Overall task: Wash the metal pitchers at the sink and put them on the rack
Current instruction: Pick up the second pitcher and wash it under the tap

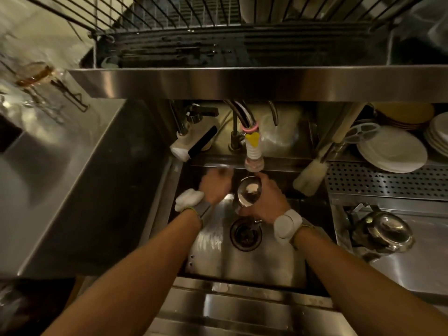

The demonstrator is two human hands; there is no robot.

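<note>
Pitcher point(249, 192) under the tap point(253, 156).
The right hand point(269, 202) clamps its fingers round it; the left hand point(214, 189) beside is blurred, fingers indiscernible.

Left hand point(214, 187) motion-blurred, grip unclear; pitcher point(249, 191) body hidden behind right hand point(266, 202).

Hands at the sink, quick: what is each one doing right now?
Left hand: blurred, cannot tell if it holds anything.
Right hand: grips the metal pitcher under the tap.
</note>
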